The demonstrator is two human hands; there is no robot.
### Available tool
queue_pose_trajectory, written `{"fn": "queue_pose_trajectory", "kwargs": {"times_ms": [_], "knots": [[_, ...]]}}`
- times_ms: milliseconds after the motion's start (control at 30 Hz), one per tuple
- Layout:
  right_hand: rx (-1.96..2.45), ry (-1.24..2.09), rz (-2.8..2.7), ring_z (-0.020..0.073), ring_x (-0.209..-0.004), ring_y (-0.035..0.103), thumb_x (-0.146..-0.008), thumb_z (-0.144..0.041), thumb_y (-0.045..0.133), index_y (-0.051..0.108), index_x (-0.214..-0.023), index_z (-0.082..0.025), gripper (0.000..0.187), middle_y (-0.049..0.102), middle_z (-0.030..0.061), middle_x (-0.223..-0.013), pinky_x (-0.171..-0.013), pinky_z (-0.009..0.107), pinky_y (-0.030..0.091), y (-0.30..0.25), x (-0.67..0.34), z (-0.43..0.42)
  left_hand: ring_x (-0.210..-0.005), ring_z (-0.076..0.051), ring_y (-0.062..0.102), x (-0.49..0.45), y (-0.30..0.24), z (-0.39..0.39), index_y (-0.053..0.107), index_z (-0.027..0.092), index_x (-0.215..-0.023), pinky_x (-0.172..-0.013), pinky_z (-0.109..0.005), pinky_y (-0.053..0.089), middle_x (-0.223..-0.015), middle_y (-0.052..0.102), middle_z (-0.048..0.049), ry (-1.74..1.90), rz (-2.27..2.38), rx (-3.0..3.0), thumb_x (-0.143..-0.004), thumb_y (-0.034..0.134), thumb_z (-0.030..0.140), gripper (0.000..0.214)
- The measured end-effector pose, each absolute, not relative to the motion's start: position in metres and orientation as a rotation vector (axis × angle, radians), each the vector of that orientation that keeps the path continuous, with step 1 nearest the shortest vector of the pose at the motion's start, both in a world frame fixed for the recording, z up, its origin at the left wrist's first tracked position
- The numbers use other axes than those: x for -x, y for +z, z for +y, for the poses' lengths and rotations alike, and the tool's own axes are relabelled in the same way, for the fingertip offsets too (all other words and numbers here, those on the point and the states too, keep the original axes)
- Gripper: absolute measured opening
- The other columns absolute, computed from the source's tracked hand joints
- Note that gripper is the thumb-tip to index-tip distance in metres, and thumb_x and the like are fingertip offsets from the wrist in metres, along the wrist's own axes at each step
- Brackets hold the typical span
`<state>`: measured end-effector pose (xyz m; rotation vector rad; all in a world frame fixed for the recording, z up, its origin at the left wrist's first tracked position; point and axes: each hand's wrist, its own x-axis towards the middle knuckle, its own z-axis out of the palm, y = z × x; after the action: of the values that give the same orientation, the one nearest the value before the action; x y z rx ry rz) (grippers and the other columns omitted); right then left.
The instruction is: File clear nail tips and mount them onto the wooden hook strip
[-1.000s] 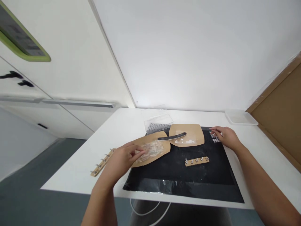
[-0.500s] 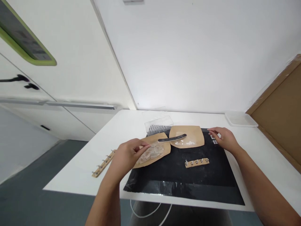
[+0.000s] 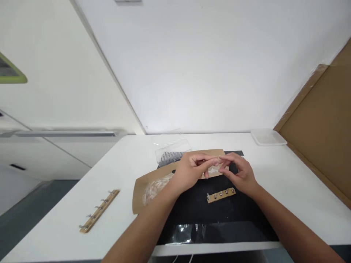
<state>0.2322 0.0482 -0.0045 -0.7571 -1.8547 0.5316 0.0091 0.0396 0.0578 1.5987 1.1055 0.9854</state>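
My left hand (image 3: pixel 192 170) and my right hand (image 3: pixel 238 172) meet above the black mat (image 3: pixel 219 208), fingertips pinched together over the far brown paper sheet (image 3: pixel 212 155). What they pinch is too small to make out. A nearer brown paper sheet (image 3: pixel 142 190) holds a pile of clear plastic nail tips (image 3: pixel 155 188) just left of my left wrist. A short wooden strip with metal studs (image 3: pixel 221 195) lies on the mat below my right hand.
A long wooden hook rack (image 3: pixel 98 211) lies on the white table (image 3: pixel 287 182) at the left. A clear plastic box (image 3: pixel 171 153) sits behind the sheets, a shallow clear tray (image 3: pixel 268 137) at the back right. A brown board (image 3: pixel 323 128) leans on the right wall.
My left hand left the pile of nail tips and my right hand left the mat's far right corner; both came together at the middle. The view shifted right.
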Motion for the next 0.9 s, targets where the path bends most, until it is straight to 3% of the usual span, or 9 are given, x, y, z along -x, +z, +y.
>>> {"fn": "queue_pose_trajectory", "kwargs": {"times_ms": [100,267,367,533,633,700,800,900], "knots": [[0.741,0.658,-1.782,0.018,-0.08,0.071,-0.096,-0.031,0.079,0.073,-0.122,-0.033,0.027,0.077,0.0018,-0.101,-0.078,0.036,0.058,-0.005,-0.229,0.045,-0.041,-0.009,0.052,-0.017,0.041,0.039,0.085,0.021,-0.111,-0.042,-0.019,0.04,-0.051,0.065,0.0015,0.992,1.065,-1.512,-0.094,0.071,0.053,0.038],[0.758,0.755,-1.637,0.0188,-0.083,0.069,-0.097,-0.031,0.077,0.078,-0.103,-0.03,0.006,0.073,0.0023,-0.092,-0.074,0.034,0.058,-0.009,-0.222,0.041,-0.04,-0.01,0.058,-0.019,0.024,0.035,0.079,0.018,-0.113,-0.038,-0.018,0.036,-0.058,0.068,0.0011,1.002,0.96,-1.475,-0.093,0.073,0.054,0.042],[0.75,0.854,-1.574,0.0195,-0.084,0.069,-0.096,-0.036,0.079,0.079,-0.097,-0.029,0.007,0.073,0.0031,-0.091,-0.072,0.034,0.059,-0.01,-0.219,0.042,-0.042,-0.012,0.065,-0.019,0.018,0.033,0.077,0.018,-0.106,-0.038,-0.019,0.036,-0.07,0.074,-0.0014,1.026,0.958,-1.475,-0.094,0.073,0.052,0.037],[0.776,0.907,-1.557,0.0195,-0.087,0.069,-0.099,-0.04,0.074,0.074,-0.092,-0.027,0.015,0.071,0.0035,-0.091,-0.075,0.034,0.061,-0.009,-0.218,0.044,-0.049,-0.013,0.07,-0.018,0.012,0.031,0.075,0.02,-0.109,-0.053,-0.026,0.051,-0.083,0.078,-0.003,1.023,1.046,-1.656,-0.102,0.062,0.051,0.034],[0.845,0.907,-1.526,0.02,-0.093,0.072,-0.103,-0.04,0.068,0.07,-0.099,-0.027,0.014,0.073,0.0058,-0.102,-0.069,0.03,0.061,-0.01,-0.22,0.043,-0.063,-0.017,0.073,-0.014,0.011,0.034,0.065,0.023,-0.134,-0.062,-0.031,0.055,-0.109,0.08,-0.0069,0.993,1.366,-1.96,-0.104,0.059,0.046,0.038],[0.931,0.906,-1.53,0.021,-0.093,0.074,-0.104,-0.042,0.066,0.067,-0.104,-0.026,0.016,0.074,0.0077,-0.107,-0.058,0.026,0.058,-0.011,-0.224,0.043,-0.078,-0.022,0.074,-0.009,0.011,0.038,0.061,0.022,-0.139,-0.069,-0.035,0.055,-0.121,0.076,-0.0103,0.927,1.661,-2.2,-0.106,0.055,0.04,0.038],[1.094,0.85,-1.628,0.02,-0.077,0.075,-0.103,-0.044,0.067,0.066,-0.104,-0.025,0.019,0.075,0.0059,-0.093,-0.05,0.025,0.054,-0.014,-0.231,0.048,-0.101,-0.03,0.07,0.003,0.014,0.045,0.069,0.017,-0.123,-0.083,-0.039,0.054,-0.119,0.072,-0.0148,0.752,1.967,-2.435,-0.108,0.046,0.034,0.032],[1.216,0.766,-1.68,0.0175,-0.062,0.069,-0.101,-0.045,0.069,0.069,-0.106,-0.025,0.021,0.073,0.0031,-0.083,-0.05,0.028,0.054,-0.018,-0.237,0.054,-0.108,-0.035,0.064,0.022,0.017,0.051,0.074,0.017,-0.115,-0.086,-0.042,0.054,-0.113,0.071,-0.0167,0.531,2.156,-2.47,-0.107,0.048,0.043,0.038]]}}
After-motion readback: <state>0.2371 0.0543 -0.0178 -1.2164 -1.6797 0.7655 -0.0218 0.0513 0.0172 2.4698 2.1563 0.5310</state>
